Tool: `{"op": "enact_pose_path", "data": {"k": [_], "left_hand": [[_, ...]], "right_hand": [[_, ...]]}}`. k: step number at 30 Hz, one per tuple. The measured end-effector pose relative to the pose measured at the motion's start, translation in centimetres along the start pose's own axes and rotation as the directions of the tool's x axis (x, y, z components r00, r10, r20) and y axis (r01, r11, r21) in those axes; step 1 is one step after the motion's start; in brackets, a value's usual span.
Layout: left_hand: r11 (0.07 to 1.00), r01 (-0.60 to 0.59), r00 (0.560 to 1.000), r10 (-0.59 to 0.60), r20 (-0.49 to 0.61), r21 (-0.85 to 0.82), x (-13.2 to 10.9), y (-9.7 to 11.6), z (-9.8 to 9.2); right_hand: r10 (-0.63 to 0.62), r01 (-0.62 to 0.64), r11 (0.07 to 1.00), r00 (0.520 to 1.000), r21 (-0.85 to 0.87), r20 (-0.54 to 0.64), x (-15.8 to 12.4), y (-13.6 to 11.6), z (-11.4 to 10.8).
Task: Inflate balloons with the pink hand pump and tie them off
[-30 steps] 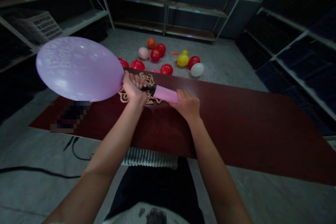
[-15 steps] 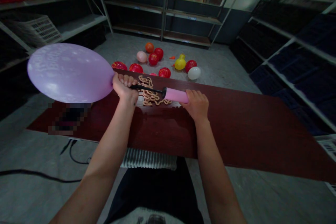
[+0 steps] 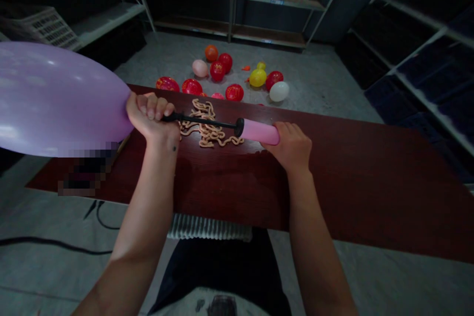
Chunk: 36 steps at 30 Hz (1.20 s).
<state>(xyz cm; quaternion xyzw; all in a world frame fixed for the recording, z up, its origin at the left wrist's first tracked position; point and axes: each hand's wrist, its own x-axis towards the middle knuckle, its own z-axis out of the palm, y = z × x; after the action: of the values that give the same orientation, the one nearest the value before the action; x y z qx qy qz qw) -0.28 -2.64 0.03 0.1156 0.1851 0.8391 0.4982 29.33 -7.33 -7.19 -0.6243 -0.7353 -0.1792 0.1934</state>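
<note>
1. Here, the left hand (image 3: 151, 116) is curled into a tight fist, knuckles up, with its fingers (image 3: 148, 108) folded over the neck of a purple balloon (image 3: 55, 98).
2. The balloon is blown up large. It swells outward from the far side of that fist and runs past the picture's edge.
3. On the fist's inner side a hand pump (image 3: 255, 132) juts out. Its thin black rod (image 3: 202, 121) starts right at the folded fingers and spans the gap to the other hand.
4. The right hand (image 3: 292, 145) is closed around the rear end of the pump's pink barrel (image 3: 259, 132), which pokes out of the grip towards the left hand.
5. The rod is drawn well out of the barrel, so the two hands are apart, with the pump level between them.
6. Under the rod, between the hands, lies a heap of tan linked loops (image 3: 207, 131) on a dark red table (image 3: 370, 182). I cannot tell whether the rod touches the heap.
7. Both hands hang over the table's far half, and neither clearly rests on it.
8. Beyond the hands, past the table's far edge, a cluster of small balloons (image 3: 225, 76) sits on the grey floor. Most are red, with a yellow balloon (image 3: 257, 77) and a white balloon (image 3: 279, 91) beyond the right hand.
9. Below the left forearm a black cable (image 3: 55, 243) trails over the floor.
10. Metal shelving (image 3: 259, 2) lines the walls behind everything.
</note>
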Motion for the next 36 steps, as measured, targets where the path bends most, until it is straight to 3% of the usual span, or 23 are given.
{"op": "enact_pose_path", "data": {"k": [7, 15, 29, 36], "left_hand": [[0.994, 0.008, 1.0, -0.011, 0.026, 0.111, -1.9, -1.5, 0.8], [0.97, 0.159, 0.987, -0.15, -0.062, 0.182, -5.3, -4.8, 2.0], [0.994, 0.07, 0.997, -0.071, 0.01, 0.084, -1.3, -5.3, -0.7], [0.997, 0.074, 0.993, -0.071, -0.095, 0.031, 0.3, -4.1, -1.1]], "right_hand": [[-0.063, 0.062, 0.996, 0.998, 0.07, 0.016, 0.0, -2.4, -0.3], [-0.058, 0.045, 0.977, 0.997, 0.21, 0.055, 0.1, -4.7, 0.7], [-0.072, 0.074, 0.995, 0.997, 0.066, -0.028, 0.7, -4.6, 1.4], [-0.075, 0.074, 0.996, 0.997, -0.043, -0.028, 0.5, -2.3, 1.4]]}}
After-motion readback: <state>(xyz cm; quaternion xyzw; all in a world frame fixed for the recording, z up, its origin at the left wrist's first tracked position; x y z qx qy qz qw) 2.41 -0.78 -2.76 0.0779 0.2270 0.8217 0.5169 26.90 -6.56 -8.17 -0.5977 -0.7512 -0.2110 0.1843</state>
